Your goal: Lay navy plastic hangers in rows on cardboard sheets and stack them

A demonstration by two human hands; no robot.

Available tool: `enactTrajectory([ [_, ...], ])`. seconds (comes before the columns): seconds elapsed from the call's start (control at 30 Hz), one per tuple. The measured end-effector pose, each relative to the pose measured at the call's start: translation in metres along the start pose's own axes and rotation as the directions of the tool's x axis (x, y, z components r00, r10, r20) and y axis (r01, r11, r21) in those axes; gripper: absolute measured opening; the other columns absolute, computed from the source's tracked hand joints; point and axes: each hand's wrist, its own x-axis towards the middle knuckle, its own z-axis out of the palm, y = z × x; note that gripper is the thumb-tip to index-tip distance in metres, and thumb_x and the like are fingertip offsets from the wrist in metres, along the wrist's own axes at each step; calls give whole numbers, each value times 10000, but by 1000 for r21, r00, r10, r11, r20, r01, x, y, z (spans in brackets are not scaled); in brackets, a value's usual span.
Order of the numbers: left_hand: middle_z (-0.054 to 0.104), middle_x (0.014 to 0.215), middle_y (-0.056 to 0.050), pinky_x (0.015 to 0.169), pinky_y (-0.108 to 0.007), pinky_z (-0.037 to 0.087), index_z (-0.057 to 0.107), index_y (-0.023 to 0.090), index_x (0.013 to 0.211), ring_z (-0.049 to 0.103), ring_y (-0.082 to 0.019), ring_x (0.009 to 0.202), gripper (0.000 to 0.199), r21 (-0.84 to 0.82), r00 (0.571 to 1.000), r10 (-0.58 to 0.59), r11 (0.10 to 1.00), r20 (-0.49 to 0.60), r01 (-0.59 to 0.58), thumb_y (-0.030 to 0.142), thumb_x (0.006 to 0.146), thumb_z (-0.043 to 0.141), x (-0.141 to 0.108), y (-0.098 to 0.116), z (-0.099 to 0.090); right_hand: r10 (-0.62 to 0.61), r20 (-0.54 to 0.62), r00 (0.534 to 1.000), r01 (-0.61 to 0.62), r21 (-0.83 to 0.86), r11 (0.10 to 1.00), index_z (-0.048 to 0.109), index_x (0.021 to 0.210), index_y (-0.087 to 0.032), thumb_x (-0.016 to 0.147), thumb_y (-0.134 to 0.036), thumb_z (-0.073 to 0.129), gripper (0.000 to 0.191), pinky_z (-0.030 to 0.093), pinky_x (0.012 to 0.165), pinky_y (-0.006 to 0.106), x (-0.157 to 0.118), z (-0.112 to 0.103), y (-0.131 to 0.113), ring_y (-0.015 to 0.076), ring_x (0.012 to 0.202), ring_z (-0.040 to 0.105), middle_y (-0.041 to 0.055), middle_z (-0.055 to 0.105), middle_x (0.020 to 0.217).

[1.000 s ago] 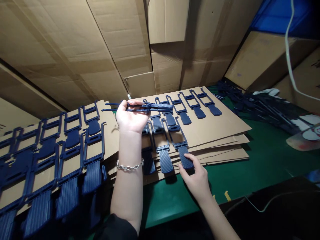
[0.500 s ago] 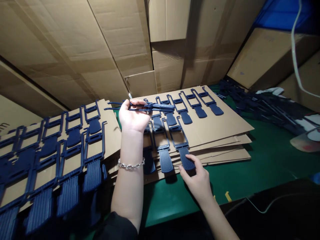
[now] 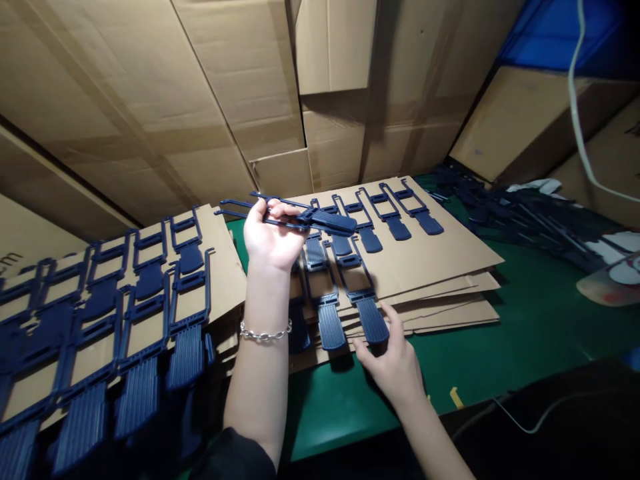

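Observation:
My left hand (image 3: 275, 237) is raised over the cardboard, palm up, its fingers closed round a few dark blue plastic frames (image 3: 330, 221). Their thin hooked arms point left and a ribbed paddle end points right. My right hand (image 3: 393, 360) is low at the cardboard's front edge, thumb and forefinger apart on either side of the ribbed paddle of a matching plastic frame (image 3: 373, 320). That frame lies on the cardboard sheets (image 3: 440, 260) with its paddle over the front edge. Beside it lies another frame (image 3: 331, 327); my left hand and forearm partly hide others.
On the left, more blue frames (image 3: 140, 393) lie in rows on a second cardboard stack (image 3: 223, 267). A heap of dark blue parts (image 3: 493, 207) sits at the right of the green table (image 3: 540, 320). Cardboard boxes (image 3: 210, 87) wall the back. A white cable (image 3: 580, 127) hangs at right.
My right forefinger has slid off the paddle's top to its right edge, and the fingers have parted. The frames in my left hand have tilted, showing more of the ribbed paddle.

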Motion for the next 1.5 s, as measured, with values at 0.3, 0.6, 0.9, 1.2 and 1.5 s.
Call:
enactTrajectory([
  [0.3, 212, 416, 56, 432, -156, 330, 487, 126, 589, 314, -51, 378, 458, 373, 957, -181, 924, 228, 85, 292, 939, 241, -19, -16, 16, -98, -272, 957, 132, 110, 985, 487, 1067, -150, 831, -495, 421, 423, 368, 475, 216, 3, -6, -5, 113, 452, 422, -47, 401, 542],
  [0.6, 384, 427, 7, 536, -190, 405, 599, 137, 667, 467, -94, 472, 462, 630, 900, -296, 776, 321, 31, 336, 934, 280, -24, -26, 12, -57, 162, 985, -77, 713, 697, 478, 714, -164, 788, -573, 492, 415, 218, 348, 174, 43, -26, -38, 58, 400, 260, -64, 284, 496],
  [0.9, 667, 731, -110, 702, -285, 485, 661, 116, 918, 637, -191, 738, 435, 763, 859, -413, 645, 304, 40, 479, 863, 429, -24, -10, 1, 34, 73, 997, -80, 927, 366, 426, 686, -177, 719, -445, 597, 319, 219, 325, 168, 38, -34, -30, 46, 359, 270, -74, 324, 475],
  [1.2, 624, 572, -59, 568, -197, 484, 655, 104, 813, 606, -115, 542, 476, 530, 982, 173, 827, 77, -187, 362, 930, 273, -8, 14, 5, 332, -31, 943, -103, 920, 377, 342, 629, -176, 790, -368, 564, 335, 247, 352, 172, 12, -51, 16, 51, 358, 327, -71, 319, 460],
  [1.5, 577, 527, -21, 521, -155, 460, 622, 113, 722, 561, -75, 481, 439, 416, 957, 285, 865, 52, -280, 334, 923, 301, -6, 16, 2, 389, -34, 921, -179, 848, 498, 348, 601, -173, 758, -393, 616, 381, 237, 365, 173, -3, -40, 27, 50, 380, 314, -67, 318, 459],
])
